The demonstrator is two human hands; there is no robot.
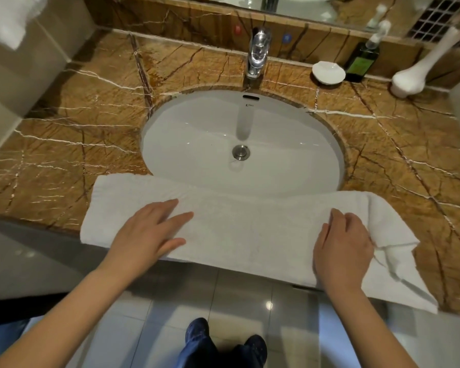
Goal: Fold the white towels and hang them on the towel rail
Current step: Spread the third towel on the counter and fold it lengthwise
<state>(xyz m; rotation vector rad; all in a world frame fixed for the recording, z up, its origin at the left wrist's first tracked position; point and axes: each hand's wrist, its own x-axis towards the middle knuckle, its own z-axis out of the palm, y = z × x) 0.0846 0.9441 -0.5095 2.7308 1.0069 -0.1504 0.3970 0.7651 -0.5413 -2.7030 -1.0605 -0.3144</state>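
- Left hand lies flat on the left half of the white towel, fingers straight and slightly spread, gripping nothing
- Right hand rests on the towel's right half, knuckles raised and fingers bent down onto the cloth beside a rumpled fold; I cannot tell whether it pinches the fold or only presses on it
- A second white towel hangs blurred in the upper left corner, well apart from the hands
- The folded towel is a long strip along the front edge of the brown marble bench; its far edge overlaps the near rim of the sink; its right end is looser, with layers showing
- The chrome tap stands behind the sink, at its middle
- Right of the tap: a white dish; just beside it a dark pump bottle; then a white vase, which appears tilted
- Below, dark shoes stand on the grey tiled floor
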